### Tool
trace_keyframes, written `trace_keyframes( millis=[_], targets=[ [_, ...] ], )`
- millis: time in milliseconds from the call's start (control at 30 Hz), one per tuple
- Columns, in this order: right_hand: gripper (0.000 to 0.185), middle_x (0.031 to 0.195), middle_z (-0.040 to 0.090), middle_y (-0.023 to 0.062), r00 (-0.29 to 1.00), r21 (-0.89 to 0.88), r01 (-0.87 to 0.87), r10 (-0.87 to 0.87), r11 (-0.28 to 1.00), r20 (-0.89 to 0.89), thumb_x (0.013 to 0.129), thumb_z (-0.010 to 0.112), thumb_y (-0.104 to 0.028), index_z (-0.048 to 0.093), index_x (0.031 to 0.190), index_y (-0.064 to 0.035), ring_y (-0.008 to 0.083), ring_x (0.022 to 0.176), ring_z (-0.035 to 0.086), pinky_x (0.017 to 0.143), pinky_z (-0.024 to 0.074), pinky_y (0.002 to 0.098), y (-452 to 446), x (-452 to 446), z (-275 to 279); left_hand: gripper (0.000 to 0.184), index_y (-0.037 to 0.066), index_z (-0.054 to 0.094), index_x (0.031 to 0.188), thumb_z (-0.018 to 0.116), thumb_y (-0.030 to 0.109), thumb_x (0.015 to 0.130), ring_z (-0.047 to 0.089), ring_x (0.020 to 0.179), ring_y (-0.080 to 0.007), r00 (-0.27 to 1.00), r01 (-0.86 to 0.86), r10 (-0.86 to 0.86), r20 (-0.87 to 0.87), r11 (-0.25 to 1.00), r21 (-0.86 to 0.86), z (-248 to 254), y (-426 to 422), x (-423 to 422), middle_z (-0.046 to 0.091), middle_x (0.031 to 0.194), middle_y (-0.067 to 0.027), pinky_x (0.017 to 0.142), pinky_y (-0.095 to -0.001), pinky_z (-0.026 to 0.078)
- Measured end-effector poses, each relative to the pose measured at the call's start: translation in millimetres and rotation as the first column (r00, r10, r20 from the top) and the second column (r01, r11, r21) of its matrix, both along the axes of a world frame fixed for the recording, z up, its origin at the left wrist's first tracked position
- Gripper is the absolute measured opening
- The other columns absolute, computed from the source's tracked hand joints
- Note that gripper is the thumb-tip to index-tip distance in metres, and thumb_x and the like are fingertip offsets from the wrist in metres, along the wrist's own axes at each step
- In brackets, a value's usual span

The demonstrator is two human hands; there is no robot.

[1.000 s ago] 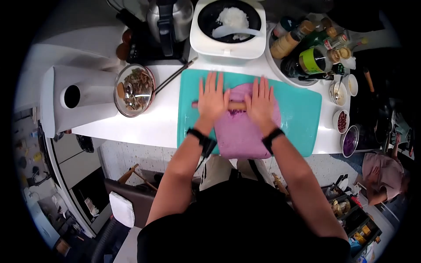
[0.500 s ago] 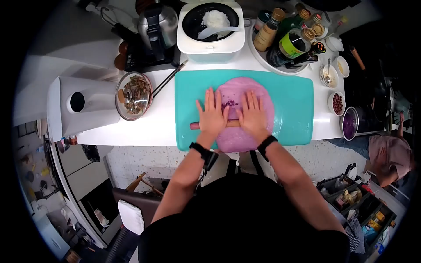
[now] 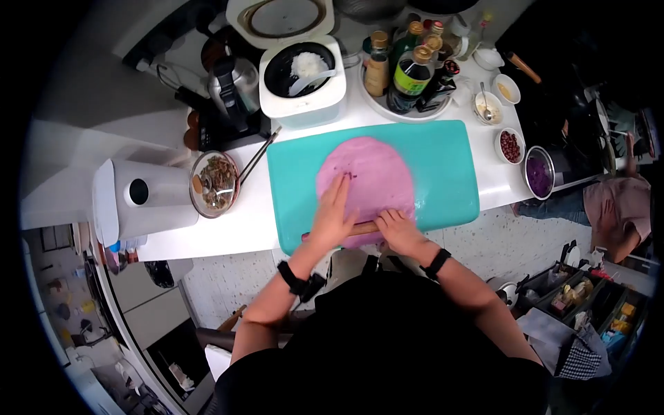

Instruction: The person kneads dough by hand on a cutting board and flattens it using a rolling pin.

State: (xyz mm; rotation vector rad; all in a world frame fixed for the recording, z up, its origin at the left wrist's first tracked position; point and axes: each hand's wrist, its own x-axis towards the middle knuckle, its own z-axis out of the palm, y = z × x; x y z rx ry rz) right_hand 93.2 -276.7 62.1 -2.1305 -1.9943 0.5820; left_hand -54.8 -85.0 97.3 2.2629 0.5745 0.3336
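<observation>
- The wooden rolling pin point(image 3: 362, 227) lies crosswise in front of me, its long axis running from side to side, roughly along the near edge of the teal mat point(image 3: 443, 173), with its left end slightly closer to my body.
- Both my hands are at the pin, so neither is clearly nearer: my left hand point(image 3: 332, 221) crosses it close to its left end, which shows past my wrist, and my right hand point(image 3: 401, 233) covers its right end.
- My left fingers reach forward beyond the pin, nearly straight, the thumb spread; they lie over the dough and close on nothing I can make out. The pin passes under the palm side.
- My right fingers bend down over the pin. I cannot tell whether they grip it or only rest on it.
- The flat, rounded pink-purple dough point(image 3: 380, 173) lies on the mat, under the pin and mostly on its far side. Its near edge reaches the mat's edge by my body.
- Small dark purple bits point(image 3: 350, 176) on the dough sit right by my left fingertips, well apart from my right hand.
</observation>
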Motion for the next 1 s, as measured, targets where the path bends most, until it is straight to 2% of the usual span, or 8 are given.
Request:
trace_keyframes(
  millis=[167, 300, 400, 533, 567, 800, 867, 1000],
  targets=[
    [0.042, 0.123, 0.054, 0.0216, 0.938, 0.087, 0.343, -0.337, 0.935, -0.084, 0.084, 0.055, 0.003, 0.054, 0.126, 0.0008, 0.0419, 0.115, 0.052, 0.099, 0.0436, 0.0495, -60.4, 70.5, 26.0, 0.069, 0.002, 0.037, 0.154, 0.062, 0.022, 0.093, 0.039, 0.145, -0.0414, 0.918, 0.211, -0.233, -0.321, 0.972, -0.102, 16.8, 73.1, 97.3, 0.041, 0.156, -0.0266, 0.118, -0.0482, 0.035],
    [0.038, 0.123, 0.053, 0.0228, 0.810, 0.201, 0.586, -0.572, 0.785, -0.129, 0.087, 0.053, 0.006, 0.053, 0.125, 0.0006, 0.0447, 0.112, 0.052, 0.097, 0.0444, 0.0510, -99.7, 135.4, -6.9, 0.070, 0.000, 0.038, 0.154, 0.062, 0.023, 0.093, 0.043, 0.142, -0.0414, 0.849, 0.295, -0.281, -0.448, 0.955, -0.039, -45.1, 84.7, 150.5, 0.044, 0.154, -0.0266, 0.116, -0.0474, 0.038],
    [0.046, 0.126, 0.054, 0.0224, 0.777, 0.211, 0.621, -0.628, 0.755, -0.045, 0.082, 0.059, 0.004, 0.054, 0.128, 0.0010, 0.0431, 0.114, 0.054, 0.097, 0.0464, 0.0508, -98.1, 163.1, -36.7, 0.066, 0.002, 0.047, 0.149, 0.069, 0.023, 0.089, 0.055, 0.127, -0.0419, 0.902, 0.347, -0.250, -0.352, 0.905, 0.246, -73.1, 73.1, 168.5, 0.058, 0.138, -0.0245, 0.112, -0.0451, 0.043],
    [0.053, 0.136, 0.050, 0.0228, 0.752, 0.314, 0.604, -0.654, 0.732, 0.077, 0.083, 0.064, 0.000, 0.051, 0.135, 0.0009, 0.0434, 0.124, 0.052, 0.104, 0.0455, 0.0488, -71.9, 147.3, -34.3, 0.042, 0.005, 0.065, 0.122, 0.074, 0.022, 0.084, 0.059, 0.116, -0.0393, 0.856, 0.384, -0.273, -0.438, 0.904, 0.186, -61.5, 71.9, 181.7, 0.064, 0.119, -0.0190, 0.113, -0.0484, 0.041],
    [0.059, 0.140, 0.048, 0.0232, 0.770, 0.259, 0.632, -0.630, 0.730, -0.104, 0.083, 0.067, -0.003, 0.049, 0.139, 0.0012, 0.0437, 0.127, 0.050, 0.107, 0.0439, 0.0479, -65.8, 138.7, -35.2, 0.032, 0.007, 0.069, 0.112, 0.074, 0.021, 0.084, 0.060, 0.112, -0.0390, 0.822, 0.391, -0.310, -0.478, 0.917, 0.076, -56.1, 73.3, 180.7, 0.063, 0.114, -0.0169, 0.111, -0.0510, 0.041],
    [0.071, 0.142, 0.052, 0.0237, 0.420, -0.156, 0.633, -0.505, 0.758, -0.754, 0.083, 0.075, -0.015, 0.045, 0.145, 0.0021, 0.0362, 0.126, 0.057, 0.105, 0.0483, 0.0422, -26.7, 84.6, -37.2, 0.016, 0.011, 0.069, 0.103, 0.068, 0.021, 0.091, 0.066, 0.098, -0.0376, 0.705, 0.590, -0.498, -0.505, 0.807, 0.028, 46.3, 64.9, 116.7, 0.070, 0.097, -0.0144, 0.090, -0.0485, 0.051],
    [0.067, 0.137, 0.058, 0.0227, 0.435, -0.219, 0.518, -0.475, 0.827, -0.765, 0.083, 0.076, -0.016, 0.050, 0.141, 0.0024, 0.0336, 0.122, 0.061, 0.103, 0.0498, 0.0408, -25.6, 76.2, -34.6, 0.013, 0.010, 0.069, 0.100, 0.070, 0.016, 0.089, 0.067, 0.077, -0.0341, 0.724, 0.576, -0.534, -0.437, 0.816, -0.044, 99.5, 51.6, 93.8, 0.065, 0.075, -0.0122, 0.071, -0.0441, 0.052],
    [0.057, 0.122, 0.070, 0.0207, 0.461, -0.351, 0.226, -0.418, 0.909, -0.783, 0.081, 0.081, -0.020, 0.062, 0.130, 0.0031, 0.0290, 0.112, 0.067, 0.100, 0.0517, 0.0383, -35.7, 45.0, -27.7, 0.013, 0.008, 0.068, 0.100, 0.070, 0.016, 0.091, 0.067, 0.073, -0.0321, 0.723, 0.594, -0.603, -0.338, 0.792, -0.142, 183.7, 34.6, 51.2, 0.066, 0.077, -0.0123, 0.066, -0.0410, 0.051]
  ],
)
